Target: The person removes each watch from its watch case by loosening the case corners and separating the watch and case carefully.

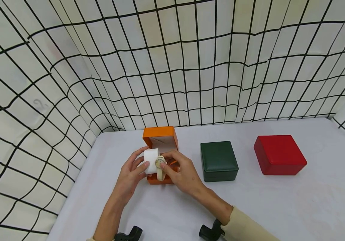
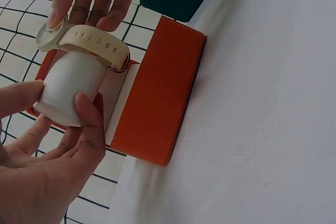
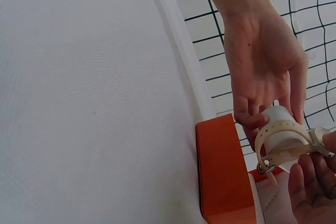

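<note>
Over the open orange watch box, my left hand grips a white watch cushion between thumb and fingers. My right hand pinches a wristwatch by its round case, thumb on the dial. The watch has a cream strap, buckled into a loop. In both wrist views that loop lies round the right-hand end of the cushion, and the holes in the strap show. The box's lid stands up at the back, and both hands hide much of its lower part.
To the right of the orange box stands a closed dark green box. Farther right sits a closed red box. All rest on a white-covered table, with a black grid net over white cloth behind and at the sides.
</note>
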### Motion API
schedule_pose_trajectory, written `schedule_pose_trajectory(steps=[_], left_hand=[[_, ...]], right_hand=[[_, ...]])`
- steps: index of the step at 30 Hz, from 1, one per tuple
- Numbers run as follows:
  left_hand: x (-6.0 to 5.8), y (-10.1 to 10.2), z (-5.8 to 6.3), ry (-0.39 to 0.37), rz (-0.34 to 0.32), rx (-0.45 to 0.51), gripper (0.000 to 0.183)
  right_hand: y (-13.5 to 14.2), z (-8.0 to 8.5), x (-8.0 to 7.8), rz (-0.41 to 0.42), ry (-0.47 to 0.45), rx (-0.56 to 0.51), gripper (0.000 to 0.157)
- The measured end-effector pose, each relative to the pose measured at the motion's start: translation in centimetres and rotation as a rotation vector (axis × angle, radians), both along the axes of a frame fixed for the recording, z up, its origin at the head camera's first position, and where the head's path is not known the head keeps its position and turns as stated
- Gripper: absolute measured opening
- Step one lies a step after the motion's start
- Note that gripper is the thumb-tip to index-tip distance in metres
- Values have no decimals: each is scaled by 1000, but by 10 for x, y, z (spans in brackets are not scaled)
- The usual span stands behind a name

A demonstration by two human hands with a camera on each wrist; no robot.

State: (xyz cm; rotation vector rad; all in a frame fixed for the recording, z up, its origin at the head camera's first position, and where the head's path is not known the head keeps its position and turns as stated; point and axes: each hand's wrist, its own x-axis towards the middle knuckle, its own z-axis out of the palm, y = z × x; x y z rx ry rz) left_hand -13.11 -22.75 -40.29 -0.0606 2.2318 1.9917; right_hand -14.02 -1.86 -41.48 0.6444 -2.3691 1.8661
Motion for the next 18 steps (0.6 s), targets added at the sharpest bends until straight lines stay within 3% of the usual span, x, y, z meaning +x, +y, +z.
schedule_pose_trajectory(steps=[18], left_hand=[[-1, -1, -3, 4, 15, -32, 55]], right_hand=[[3, 0, 6, 38, -36, -31, 31]])
